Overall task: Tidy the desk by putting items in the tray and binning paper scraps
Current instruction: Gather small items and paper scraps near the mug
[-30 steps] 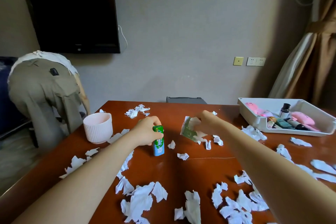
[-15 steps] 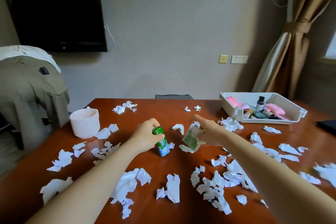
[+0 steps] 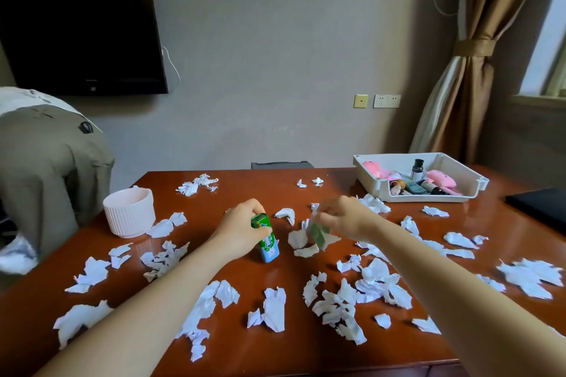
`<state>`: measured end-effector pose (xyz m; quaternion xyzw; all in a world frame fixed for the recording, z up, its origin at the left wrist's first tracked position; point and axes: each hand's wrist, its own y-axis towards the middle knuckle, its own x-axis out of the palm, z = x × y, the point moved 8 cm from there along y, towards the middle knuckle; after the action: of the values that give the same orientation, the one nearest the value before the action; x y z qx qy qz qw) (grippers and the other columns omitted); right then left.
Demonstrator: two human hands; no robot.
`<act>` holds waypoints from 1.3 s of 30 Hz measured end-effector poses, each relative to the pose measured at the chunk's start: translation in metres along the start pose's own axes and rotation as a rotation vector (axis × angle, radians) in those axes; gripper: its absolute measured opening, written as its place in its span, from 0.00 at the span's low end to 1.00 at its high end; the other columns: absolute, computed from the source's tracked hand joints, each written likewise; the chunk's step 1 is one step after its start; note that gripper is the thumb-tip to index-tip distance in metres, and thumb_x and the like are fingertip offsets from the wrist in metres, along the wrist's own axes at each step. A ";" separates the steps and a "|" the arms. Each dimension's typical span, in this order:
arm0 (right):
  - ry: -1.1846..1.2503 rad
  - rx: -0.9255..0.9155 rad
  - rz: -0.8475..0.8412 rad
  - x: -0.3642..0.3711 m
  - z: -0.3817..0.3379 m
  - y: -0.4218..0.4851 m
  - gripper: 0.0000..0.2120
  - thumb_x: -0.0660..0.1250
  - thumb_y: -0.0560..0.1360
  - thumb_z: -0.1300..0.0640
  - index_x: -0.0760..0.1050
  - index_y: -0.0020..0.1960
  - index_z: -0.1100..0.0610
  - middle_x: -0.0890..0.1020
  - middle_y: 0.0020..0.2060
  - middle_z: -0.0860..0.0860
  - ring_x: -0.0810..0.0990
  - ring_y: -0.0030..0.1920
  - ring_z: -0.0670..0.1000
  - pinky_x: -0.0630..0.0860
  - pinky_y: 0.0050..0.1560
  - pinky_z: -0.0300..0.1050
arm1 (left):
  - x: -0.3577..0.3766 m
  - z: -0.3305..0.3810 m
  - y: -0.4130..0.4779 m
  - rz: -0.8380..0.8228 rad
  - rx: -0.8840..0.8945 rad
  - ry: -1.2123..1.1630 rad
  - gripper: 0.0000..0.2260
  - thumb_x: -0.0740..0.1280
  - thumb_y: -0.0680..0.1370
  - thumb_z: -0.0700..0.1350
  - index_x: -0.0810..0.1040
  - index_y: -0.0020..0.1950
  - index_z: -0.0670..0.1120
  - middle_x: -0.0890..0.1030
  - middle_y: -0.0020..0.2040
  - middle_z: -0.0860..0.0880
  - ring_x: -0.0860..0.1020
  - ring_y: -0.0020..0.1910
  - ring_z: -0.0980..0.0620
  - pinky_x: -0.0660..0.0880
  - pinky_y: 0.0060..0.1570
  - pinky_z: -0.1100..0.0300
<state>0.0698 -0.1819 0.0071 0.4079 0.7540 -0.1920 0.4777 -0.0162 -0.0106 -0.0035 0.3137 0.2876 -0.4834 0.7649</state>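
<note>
Firstly, well to the left of the left hand's grip and slightly beyond it, a white ribbed bin (image 3: 128,213) stands upright on the desk (image 3: 260,185).

Left hand (image 3: 240,232): fingers and thumb are curled round the upper half of a small green-and-blue container (image 3: 267,243). The container's long axis is tilted. Its green top end points up and away, leaning left, and projects just above the fingers. Its blue base points toward the wearer and touches the desk directly below the grip. White lettering crosses the green band under the thumb, but it cannot be read. A small printed picture on the blue part is equally unclear.

Right hand (image 3: 344,217): the fingers are drawn together, pinching the top of a green-and-white sachet (image 3: 319,234). The sachet hangs down from the pinch, long axis near vertical, lower end just above the desk. It is blurred, and any print on it is illegible. The two grips are near each other but apart.

Torn white paper scraps (image 3: 275,309) lie on every side of both grips, the thickest of them on the near side of the right hand.

Beyond and to the right of the right hand's pinch sits a white tray (image 3: 369,177). It holds pink soft items and several small bottles, whose labels are too small to read.
</note>
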 end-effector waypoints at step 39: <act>-0.039 0.390 0.552 -0.189 0.263 0.036 0.13 0.59 0.76 0.64 0.76 0.57 0.56 0.81 0.53 0.57 0.79 0.52 0.58 0.80 0.47 0.51 | 0.172 0.233 0.211 -0.029 0.178 -0.265 0.09 0.73 0.71 0.40 0.73 0.43 0.45 0.77 0.42 0.47 0.75 0.38 0.50 0.71 0.34 0.62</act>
<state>0.2871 -0.4208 0.0533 0.6767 0.5548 -0.2037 0.4390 0.2725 -0.2128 0.0601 0.3093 0.1446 -0.5553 0.7583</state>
